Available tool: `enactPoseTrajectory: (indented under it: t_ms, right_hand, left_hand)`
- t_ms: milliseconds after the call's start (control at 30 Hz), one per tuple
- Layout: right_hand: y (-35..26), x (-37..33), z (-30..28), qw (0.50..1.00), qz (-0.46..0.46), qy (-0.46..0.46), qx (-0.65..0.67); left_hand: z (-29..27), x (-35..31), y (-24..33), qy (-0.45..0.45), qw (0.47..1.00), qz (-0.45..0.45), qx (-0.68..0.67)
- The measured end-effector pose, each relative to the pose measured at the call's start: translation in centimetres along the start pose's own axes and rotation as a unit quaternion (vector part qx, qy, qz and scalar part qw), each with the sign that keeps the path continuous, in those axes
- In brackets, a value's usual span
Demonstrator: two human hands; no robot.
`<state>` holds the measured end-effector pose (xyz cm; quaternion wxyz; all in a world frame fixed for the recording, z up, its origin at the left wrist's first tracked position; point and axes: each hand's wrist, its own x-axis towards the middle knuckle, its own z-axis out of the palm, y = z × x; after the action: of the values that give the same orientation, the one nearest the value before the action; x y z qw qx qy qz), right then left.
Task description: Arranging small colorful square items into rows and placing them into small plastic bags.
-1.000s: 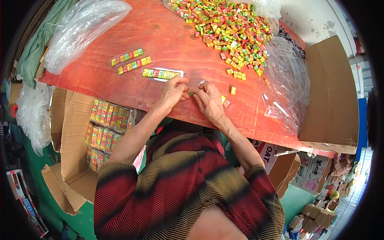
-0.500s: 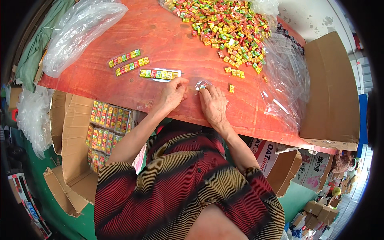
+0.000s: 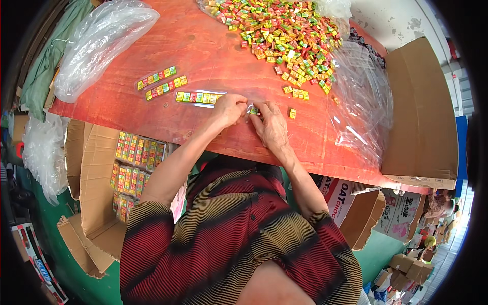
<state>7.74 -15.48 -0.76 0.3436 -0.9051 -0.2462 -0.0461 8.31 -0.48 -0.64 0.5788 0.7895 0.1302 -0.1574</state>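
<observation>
Close together over the red tabletop, both my hands work around a small piece of clear plastic. My left hand (image 3: 230, 109) is closed in a pinch; its fingertips meet the plastic's left side, and what they grip is hidden. My right hand (image 3: 271, 126) has thumb and forefinger closed on a small green wrapped block (image 3: 253, 110), partly covered by the fingers. Just left of my left hand lies a clear plastic strip tray (image 3: 203, 105) with a row of coloured blocks (image 3: 195, 96). Two more filled strips (image 3: 161, 82) lie farther left. One loose yellow block (image 3: 292, 113) sits right of my right hand.
A big heap of small coloured blocks (image 3: 290, 38) covers the far right of the table (image 3: 203, 56). Clear plastic trays (image 3: 356, 101) and an upright cardboard piece (image 3: 421, 114) stand right. A plastic bag (image 3: 104, 46) lies far left. Below, an open carton (image 3: 96, 178) holds packed strips.
My left hand has moved right, closer to my right hand. The right thumb and forefinger now pinch around the small green block. The view has shifted slightly.
</observation>
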Motion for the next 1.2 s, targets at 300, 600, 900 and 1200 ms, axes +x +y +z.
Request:
enactPoseTrajectory:
  t_ms: [300, 600, 900, 1200]
  right_hand:
    - [1.1, 0.7, 0.5, 0.994, -0.028, -0.024, -0.103]
    - [0.9, 0.3, 0.0, 0.992, -0.032, 0.047, -0.115]
    - [1.0, -0.5, 0.9, 0.988, 0.008, 0.099, -0.119]
    - [2.4, 0.7, -0.7, 0.997, -0.035, -0.024, -0.071]
  left_hand:
    - [0.0, 1.7, 0.4, -0.059, 0.987, -0.004, 0.149]
    - [0.6, 1.4, -0.2, 0.001, 0.978, 0.038, 0.207]
    - [0.6, 0.7, 0.1, 0.022, 0.970, 0.058, 0.237]
    - [0.7, 1.2, 0.9, -0.016, 0.958, 0.034, 0.284]
